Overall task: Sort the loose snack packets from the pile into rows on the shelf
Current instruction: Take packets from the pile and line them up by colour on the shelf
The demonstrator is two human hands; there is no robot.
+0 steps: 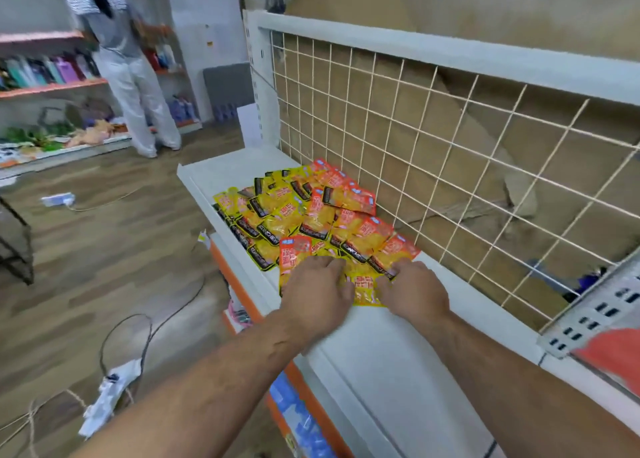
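I have both bare hands down on the near edge of the heap of yellow and orange-red foil snack packets (pixel 304 215). It lies spread on the white metal shelf (pixel 381 371) at 12 o'clock from my wrists, and its far side touches the white wire grid back panel (pixel 415 128) at 2 o'clock. The packets overlap loosely, yellow ones mostly toward 10 o'clock and orange-red ones toward the grid. My left hand (pixel 317 293) lies palm down on the nearest packets, its fingers (pixel 332 267) almost straight and pressing flat, with nothing gripped. My right hand (pixel 414 293) sits just beside it at 3 o'clock, fingers bent at the tips onto a packet's edge; I cannot tell whether they pinch it or only touch. One yellow packet (pixel 367 289) shows between the two hands. At 10 o'clock a person in pale trousers (pixel 138 86) faces orange-edged shelves, and a white power strip (pixel 57 199) lies on the wood-plank floor (pixel 104 249) at 9 o'clock
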